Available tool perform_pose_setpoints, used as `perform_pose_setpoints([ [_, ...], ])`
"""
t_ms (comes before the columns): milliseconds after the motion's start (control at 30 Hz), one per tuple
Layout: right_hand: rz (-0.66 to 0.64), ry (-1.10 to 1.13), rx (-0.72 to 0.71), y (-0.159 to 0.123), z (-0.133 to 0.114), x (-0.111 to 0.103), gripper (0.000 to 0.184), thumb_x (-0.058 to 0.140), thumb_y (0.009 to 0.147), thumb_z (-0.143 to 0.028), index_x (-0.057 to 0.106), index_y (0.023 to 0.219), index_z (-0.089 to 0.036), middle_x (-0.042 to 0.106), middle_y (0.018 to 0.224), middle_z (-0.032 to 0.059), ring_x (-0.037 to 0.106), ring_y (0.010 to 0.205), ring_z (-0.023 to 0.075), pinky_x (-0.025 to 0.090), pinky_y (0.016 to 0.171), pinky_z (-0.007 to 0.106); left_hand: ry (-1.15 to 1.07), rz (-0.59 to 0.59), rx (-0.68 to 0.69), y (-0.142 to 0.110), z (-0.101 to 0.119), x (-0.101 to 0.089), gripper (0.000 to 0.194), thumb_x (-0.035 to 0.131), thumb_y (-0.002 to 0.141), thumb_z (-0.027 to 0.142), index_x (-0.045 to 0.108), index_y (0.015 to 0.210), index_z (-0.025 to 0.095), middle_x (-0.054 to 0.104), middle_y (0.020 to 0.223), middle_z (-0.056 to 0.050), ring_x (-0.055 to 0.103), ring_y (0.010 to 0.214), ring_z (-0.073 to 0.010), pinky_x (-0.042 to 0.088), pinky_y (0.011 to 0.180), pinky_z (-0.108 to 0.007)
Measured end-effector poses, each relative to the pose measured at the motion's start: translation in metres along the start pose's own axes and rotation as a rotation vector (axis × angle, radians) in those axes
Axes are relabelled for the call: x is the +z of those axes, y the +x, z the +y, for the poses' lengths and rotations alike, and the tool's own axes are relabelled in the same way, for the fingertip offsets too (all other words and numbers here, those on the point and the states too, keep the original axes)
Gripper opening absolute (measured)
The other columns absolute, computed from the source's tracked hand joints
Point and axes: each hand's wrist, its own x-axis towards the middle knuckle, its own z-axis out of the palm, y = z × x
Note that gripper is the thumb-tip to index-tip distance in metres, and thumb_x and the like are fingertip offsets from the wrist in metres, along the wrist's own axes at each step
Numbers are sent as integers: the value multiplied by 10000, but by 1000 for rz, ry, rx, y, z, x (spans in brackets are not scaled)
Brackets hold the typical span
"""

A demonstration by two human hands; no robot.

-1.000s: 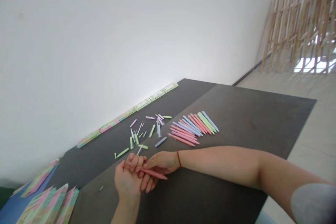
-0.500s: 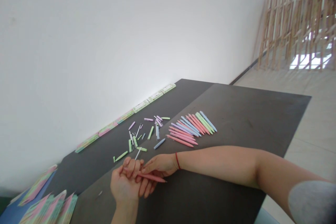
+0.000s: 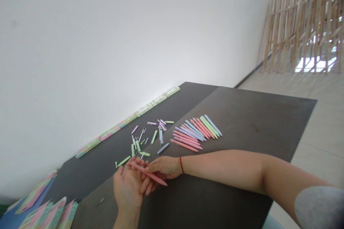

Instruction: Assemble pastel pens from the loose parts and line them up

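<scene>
A pink pen (image 3: 155, 177) is pinched between the thumb and fingers of my right hand (image 3: 167, 167), its tip pointing down to the right. My left hand (image 3: 129, 188) lies palm up beside it, fingers loosely uncurled, with the pen's rear end over its fingers. Just beyond the hands are loose pen parts: a green barrel (image 3: 124, 161), a green piece (image 3: 145, 154), a blue barrel (image 3: 163, 148) and a white refill (image 3: 142, 155). A row of pink, blue, purple and green pens (image 3: 199, 127) lies beyond my right wrist.
The dark table (image 3: 242, 121) stands against a white wall (image 3: 107, 43). Flat printed boxes (image 3: 145, 109) line its wall edge. Colourful packets (image 3: 57, 214) are at the lower left. A wooden slatted partition (image 3: 301, 25) rises beyond the table at the right.
The fingers of my left hand have uncurled from around the pink pen. The pen stays in my right hand, and more of its rear end shows.
</scene>
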Motion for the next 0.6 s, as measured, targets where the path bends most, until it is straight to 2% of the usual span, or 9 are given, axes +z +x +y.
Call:
perform_pose_setpoints([
  [67,100,-16,-95,-1,-3,1,267,552,847,-368,526,830,-103,665,716,87,647,693,173,469,713,320,66,-9,13,3,-5,-2,213,430,796,304,580,889,183,647,815,-37,643,681,-171,533,561,-294],
  [200,352,-97,-253,-3,-12,2,206,406,902,-291,503,836,-122,619,651,36,598,565,130,448,591,263,174,-55,122,10,-24,-8,280,537,777,328,582,1007,173,654,989,-83,653,846,-185,534,680,-284],
  [333,478,-178,-308,-3,-18,-3,254,261,925,-258,473,863,-132,613,671,39,558,531,110,437,546,241,288,-162,262,15,-40,-16,426,634,731,349,555,1122,200,601,1183,-99,595,1043,-237,491,835,-329],
  [433,562,-295,-330,-3,-20,-6,214,249,919,-238,443,901,-149,614,695,33,525,510,103,430,517,231,382,-213,332,20,-49,-23,419,585,767,400,556,1133,199,568,1238,-107,540,1125,-271,474,858,-369],
  [533,618,-480,-322,-6,-22,-5,172,284,912,-233,441,884,-168,610,681,14,518,502,106,408,491,221,430,-205,369,26,-54,-28,370,507,819,417,563,1109,195,575,1212,-101,540,1113,-263,471,850,-380],
  [600,653,-649,-312,-11,-23,-3,134,375,894,-249,468,841,-168,606,674,1,521,524,102,396,505,212,458,-188,389,29,-57,-31,340,469,845,403,570,1090,189,592,1164,-95,556,1077,-247,471,838,-371],
])
